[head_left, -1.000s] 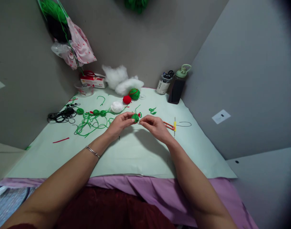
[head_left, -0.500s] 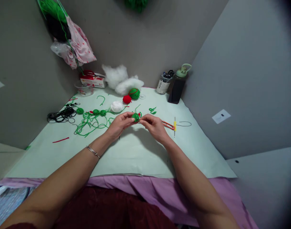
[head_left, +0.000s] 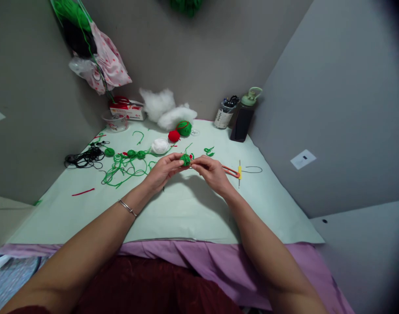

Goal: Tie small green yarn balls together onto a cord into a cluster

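Observation:
Between finger and thumb, my left hand (head_left: 168,168) grips a small green crocheted ball (head_left: 185,160) with dark strands across it and a bit of red at its far side. My right hand (head_left: 211,172) is closed in a pinch at the ball's right edge. What that pinch holds is too small to make out. Just right of my right hand lies an orange-handled tool (head_left: 231,171), partly hidden by the hand, beside a yellow-gripped crochet hook (head_left: 239,172). A green yarn scrap (head_left: 209,151) lies beyond the hand.
Tangled green yarn (head_left: 121,172) and black cord (head_left: 84,157) lie left. Further back are a white yarn ball (head_left: 159,146), a red ball (head_left: 173,136), a green ball (head_left: 184,128), white stuffing (head_left: 176,117), a clear cup (head_left: 116,122), a pen holder (head_left: 223,117) and a bottle (head_left: 243,120).
The green ball has turned and shifted very slightly in my left hand. Both hands otherwise keep nearly the same place and grip.

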A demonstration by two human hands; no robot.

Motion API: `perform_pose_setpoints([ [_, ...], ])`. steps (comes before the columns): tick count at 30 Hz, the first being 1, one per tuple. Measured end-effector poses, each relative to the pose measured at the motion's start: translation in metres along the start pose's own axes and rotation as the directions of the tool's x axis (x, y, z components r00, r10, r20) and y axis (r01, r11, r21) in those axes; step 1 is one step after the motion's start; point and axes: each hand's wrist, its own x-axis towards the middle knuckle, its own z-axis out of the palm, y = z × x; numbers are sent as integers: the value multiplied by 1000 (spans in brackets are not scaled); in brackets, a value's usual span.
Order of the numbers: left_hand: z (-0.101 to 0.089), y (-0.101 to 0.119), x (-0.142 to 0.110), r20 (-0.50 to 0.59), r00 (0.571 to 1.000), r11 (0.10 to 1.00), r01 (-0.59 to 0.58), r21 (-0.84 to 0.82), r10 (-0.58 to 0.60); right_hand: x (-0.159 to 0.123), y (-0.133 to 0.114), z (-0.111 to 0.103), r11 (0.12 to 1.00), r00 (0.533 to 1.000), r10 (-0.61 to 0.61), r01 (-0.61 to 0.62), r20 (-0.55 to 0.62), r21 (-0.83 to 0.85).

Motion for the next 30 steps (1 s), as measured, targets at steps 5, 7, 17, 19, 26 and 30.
perform_pose_setpoints([
  [5, -1, -7, 1, -48, 998, 997, -42, 61, 45, 1, 3, 10, 983, 988, 151, -148, -19, 107],
  [7, -1, -11, 1, -70, 995, 992, -58, 116, 66, 2, 5, 12, 966, 976, 215, -209, -24, 155],
  [17, -1, -20, 2, -101, 975, 914, -148, 378, 200, 3, 12, 12, 902, 946, 308, -325, 102, 286],
  [19, -2, -21, 2, -113, 969, 902, -158, 401, 220, 2, 13, 12, 936, 947, 304, -317, 106, 152],
  [26, 0, -18, 2, -113, 967, 887, -160, 434, 230, 1, 14, 13, 955, 957, 285, -289, 62, 66],
  [30, 2, -16, 1, -95, 969, 887, -166, 431, 228, 0, 11, 16, 943, 965, 253, -263, 73, 205],
])
